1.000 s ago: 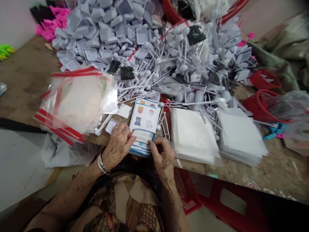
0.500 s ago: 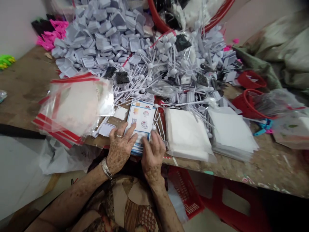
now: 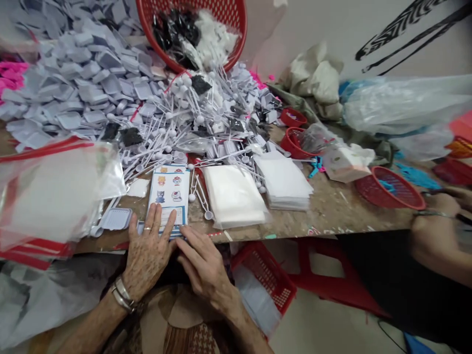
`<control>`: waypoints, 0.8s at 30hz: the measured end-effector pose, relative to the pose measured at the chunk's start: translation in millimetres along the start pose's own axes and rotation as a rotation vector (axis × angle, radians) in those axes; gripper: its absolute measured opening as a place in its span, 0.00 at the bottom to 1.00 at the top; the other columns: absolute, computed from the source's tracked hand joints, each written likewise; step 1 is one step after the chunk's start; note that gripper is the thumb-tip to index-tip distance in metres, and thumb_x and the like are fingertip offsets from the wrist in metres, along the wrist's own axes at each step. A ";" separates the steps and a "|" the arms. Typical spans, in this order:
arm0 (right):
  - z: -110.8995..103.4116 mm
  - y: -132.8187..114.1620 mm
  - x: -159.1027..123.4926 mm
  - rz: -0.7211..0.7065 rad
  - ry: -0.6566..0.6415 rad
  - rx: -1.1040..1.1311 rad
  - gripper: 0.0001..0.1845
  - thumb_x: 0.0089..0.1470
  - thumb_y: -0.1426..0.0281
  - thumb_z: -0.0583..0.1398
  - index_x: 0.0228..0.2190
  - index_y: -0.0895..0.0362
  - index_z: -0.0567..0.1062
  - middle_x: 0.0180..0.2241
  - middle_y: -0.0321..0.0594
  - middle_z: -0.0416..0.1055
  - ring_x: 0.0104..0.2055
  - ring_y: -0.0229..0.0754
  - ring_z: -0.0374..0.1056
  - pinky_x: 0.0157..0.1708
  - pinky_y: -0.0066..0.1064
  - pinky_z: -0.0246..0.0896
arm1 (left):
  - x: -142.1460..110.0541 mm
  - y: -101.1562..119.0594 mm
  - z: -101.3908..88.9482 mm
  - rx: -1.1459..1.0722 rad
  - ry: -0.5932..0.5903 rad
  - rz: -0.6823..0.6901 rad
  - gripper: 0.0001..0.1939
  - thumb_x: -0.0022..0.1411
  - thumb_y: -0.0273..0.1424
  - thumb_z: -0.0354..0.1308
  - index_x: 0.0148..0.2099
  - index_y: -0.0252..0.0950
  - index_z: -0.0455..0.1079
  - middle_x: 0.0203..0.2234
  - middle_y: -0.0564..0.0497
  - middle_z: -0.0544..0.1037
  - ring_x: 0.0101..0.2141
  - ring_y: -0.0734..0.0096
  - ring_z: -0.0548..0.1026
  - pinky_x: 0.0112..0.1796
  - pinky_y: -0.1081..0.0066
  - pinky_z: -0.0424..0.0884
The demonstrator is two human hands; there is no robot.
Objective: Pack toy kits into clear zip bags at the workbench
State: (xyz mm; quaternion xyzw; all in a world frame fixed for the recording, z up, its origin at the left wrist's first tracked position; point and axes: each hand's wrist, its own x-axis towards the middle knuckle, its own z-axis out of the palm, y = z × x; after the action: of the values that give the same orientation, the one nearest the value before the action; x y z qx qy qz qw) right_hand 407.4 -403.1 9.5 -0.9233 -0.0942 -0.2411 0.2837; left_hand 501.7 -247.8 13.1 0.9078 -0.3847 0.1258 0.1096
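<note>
A stack of printed cards (image 3: 169, 189) with small cartoon animals and blue borders lies at the table's near edge. My left hand (image 3: 149, 253) rests flat over its lower part, fingers spread, holding nothing. Beside it, my right hand (image 3: 206, 265) has its fingers stretched out, their tips at the stack's lower right corner. Left of the cards lie a small pale plastic tray (image 3: 116, 219) and a white scrap (image 3: 138, 187). Thin white plastic tongs (image 3: 202, 196) and a little spoon are to the right of the stack.
Red-edged zip bags (image 3: 51, 196) lie left; white bag stacks (image 3: 236, 194) lie right. Behind is a heap of pale plastic pieces (image 3: 92, 83) with a large red basket (image 3: 241, 29). At far right, a co-worker's hand (image 3: 437, 221) is near a red basket (image 3: 391, 187).
The view has swung right, bringing the co-worker's arm into sight. My left hand has flattened on the cards, and my right hand has slid down off their face to the near corner.
</note>
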 end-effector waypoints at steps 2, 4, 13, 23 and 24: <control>-24.4 13.2 -13.8 0.079 0.178 0.001 0.32 0.59 0.80 0.55 0.62 0.48 0.64 0.53 0.43 0.74 0.58 0.48 0.67 0.54 0.46 0.68 | 1.0 1.0 -1.1 0.030 -0.020 0.019 0.32 0.66 0.36 0.56 0.69 0.42 0.54 0.66 0.29 0.55 0.66 0.38 0.54 0.58 0.30 0.49; -42.9 36.8 -23.4 0.144 0.295 -0.133 0.32 0.58 0.82 0.54 0.61 0.49 0.66 0.52 0.46 0.74 0.56 0.50 0.69 0.53 0.49 0.69 | 2.2 0.4 -1.9 0.060 -0.032 0.027 0.31 0.65 0.38 0.59 0.68 0.45 0.58 0.66 0.30 0.56 0.65 0.36 0.56 0.58 0.29 0.49; -53.0 123.0 6.4 0.077 -0.032 -0.524 0.32 0.56 0.83 0.50 0.61 0.59 0.66 0.59 0.54 0.68 0.62 0.56 0.63 0.56 0.52 0.64 | 9.2 5.5 -4.2 0.081 0.024 0.069 0.25 0.65 0.36 0.59 0.62 0.39 0.67 0.61 0.29 0.65 0.61 0.32 0.62 0.56 0.26 0.50; -68.1 137.2 16.9 0.091 0.107 -0.197 0.24 0.55 0.82 0.49 0.47 0.54 0.76 0.48 0.45 0.76 0.51 0.46 0.72 0.48 0.41 0.69 | 13.0 14.7 8.5 0.067 0.058 0.140 0.25 0.69 0.39 0.53 0.60 0.27 0.67 0.60 0.33 0.68 0.61 0.42 0.64 0.61 0.44 0.56; -65.5 137.8 16.5 0.081 0.152 -0.231 0.25 0.55 0.82 0.49 0.47 0.55 0.75 0.45 0.46 0.77 0.48 0.47 0.73 0.47 0.41 0.70 | 12.8 14.1 8.9 0.075 0.059 0.145 0.26 0.69 0.39 0.52 0.61 0.26 0.67 0.60 0.33 0.68 0.61 0.42 0.64 0.61 0.44 0.56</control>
State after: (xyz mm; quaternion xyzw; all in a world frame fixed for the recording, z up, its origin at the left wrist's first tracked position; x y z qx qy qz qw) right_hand 438.8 -553.0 -0.8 -0.9320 -0.0065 -0.3078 0.1912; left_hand 501.3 -268.7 10.2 0.8769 -0.4412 0.1746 0.0773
